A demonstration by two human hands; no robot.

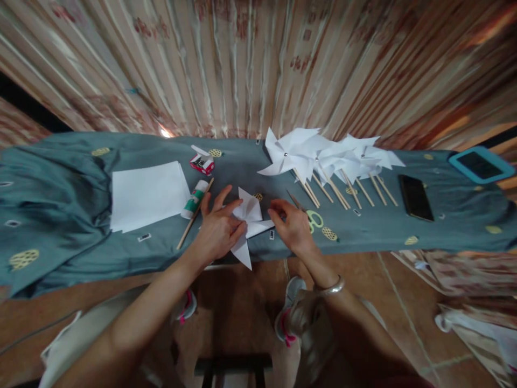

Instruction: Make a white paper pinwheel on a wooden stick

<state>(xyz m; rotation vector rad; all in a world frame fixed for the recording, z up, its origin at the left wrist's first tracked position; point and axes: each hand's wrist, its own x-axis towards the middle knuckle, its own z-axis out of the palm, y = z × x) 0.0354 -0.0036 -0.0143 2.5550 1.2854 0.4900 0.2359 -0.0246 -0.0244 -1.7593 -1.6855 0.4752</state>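
A white paper pinwheel (251,213) with folded, pointed blades lies on the cloth in front of me. My left hand (220,229) holds it down near the middle, thumb and forefinger pressed on the paper and the other fingers spread. The tip of its right blade reaches close to my right hand (291,223), whose fingers are curled into a pinch. What sits between those fingertips, if anything, is too small to make out. Scissors with pale green handles (314,220) lie partly behind my right hand. Left of my left hand are a wooden stick (194,214) and a glue stick (195,199).
Several pinwheels on sticks (299,153) lie overlapping at the back right. A stack of white paper (147,196) is on the left, with a small red-and-white box (202,163) behind. A dark phone (416,198) and a blue-framed tablet (480,164) lie at the right.
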